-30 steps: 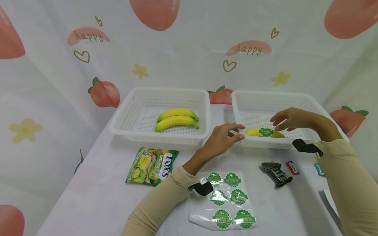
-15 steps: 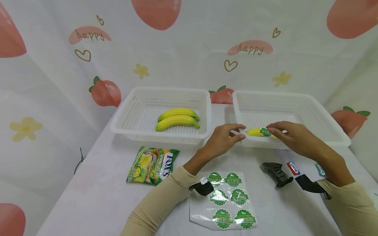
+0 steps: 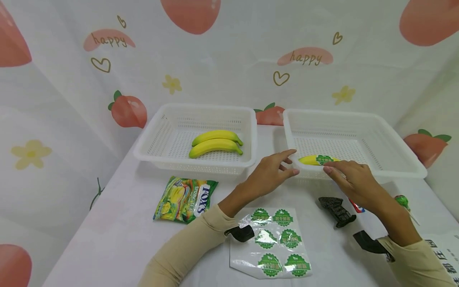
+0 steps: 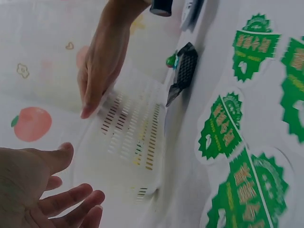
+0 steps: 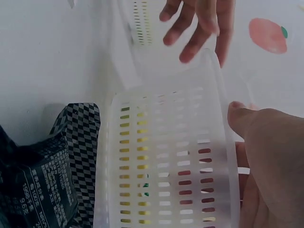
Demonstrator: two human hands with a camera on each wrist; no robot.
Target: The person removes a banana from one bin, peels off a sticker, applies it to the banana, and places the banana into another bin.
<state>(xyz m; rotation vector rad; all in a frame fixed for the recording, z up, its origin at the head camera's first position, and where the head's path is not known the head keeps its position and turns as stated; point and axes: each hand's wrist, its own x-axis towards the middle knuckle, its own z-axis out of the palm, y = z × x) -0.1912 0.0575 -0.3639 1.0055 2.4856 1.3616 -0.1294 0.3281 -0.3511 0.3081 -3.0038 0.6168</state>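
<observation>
A yellow banana [image 3: 310,160] with a green round sticker lies inside the right white plastic basket [image 3: 391,173]. My right hand [image 3: 358,184] pinches this basket's front rim. Its thumb [image 5: 241,115] lies at the outer edge and its fingers reach behind the rim, as the right wrist view shows. Around the basket's front left corner is my left hand [image 3: 267,173], thumb and fingers spread apart; whether it touches the plastic I cannot tell. Two bananas [image 3: 215,146] without visible stickers rest in the left white basket [image 3: 157,161].
A green candy bag [image 3: 184,199] lies in front of the left basket. Nearer me is a sheet of green stickers [image 3: 247,259]. To the right are a black-wrapped candy [image 3: 337,211], a lollipop [image 3: 402,200] and a printed paper [image 3: 444,251]. A patterned cloth hangs behind.
My right hand has drawn back from inside the right basket, past the banana, to the front rim. My left hand stays by the corner. The banana and baskets have not visibly moved.
</observation>
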